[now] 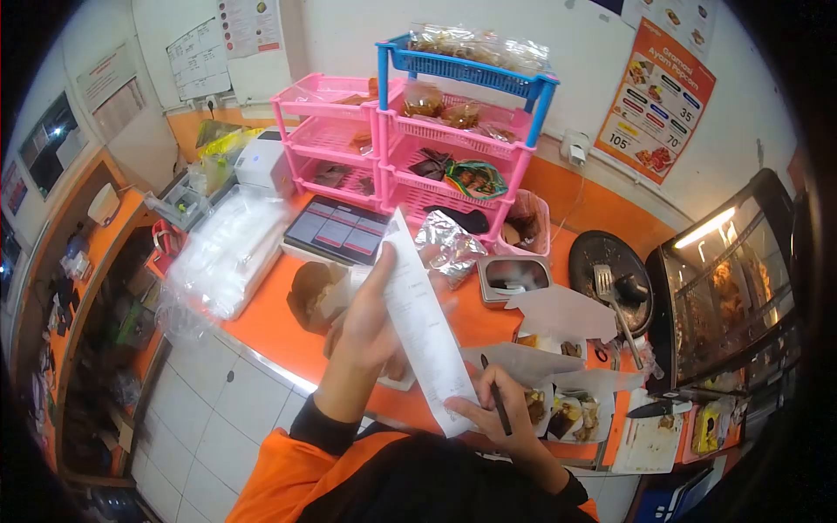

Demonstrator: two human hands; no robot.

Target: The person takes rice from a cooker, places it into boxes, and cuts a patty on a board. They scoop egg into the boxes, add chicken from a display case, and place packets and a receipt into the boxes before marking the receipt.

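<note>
A long white printed paper strip [425,336] slants across the middle of the view, above the orange counter [475,314]. My left hand [373,322] holds its upper left side, thumb on the front, with the other fingers behind and blurred. At the strip's lower end, my right hand [501,410] pinches the edge and also has a black pen [497,394] between its fingers. Right of that hand are open boxes with food [575,417]. Brown paper packaging [312,295] lies left of the strip, partly behind my left hand.
Pink shelves [381,144] with a blue top tray [466,70] stand behind a tablet [337,228]. Plastic bags [228,253] lie left. A black pan [641,301], knife [649,409], cutting board [647,443] and lit display case [728,279] are at right.
</note>
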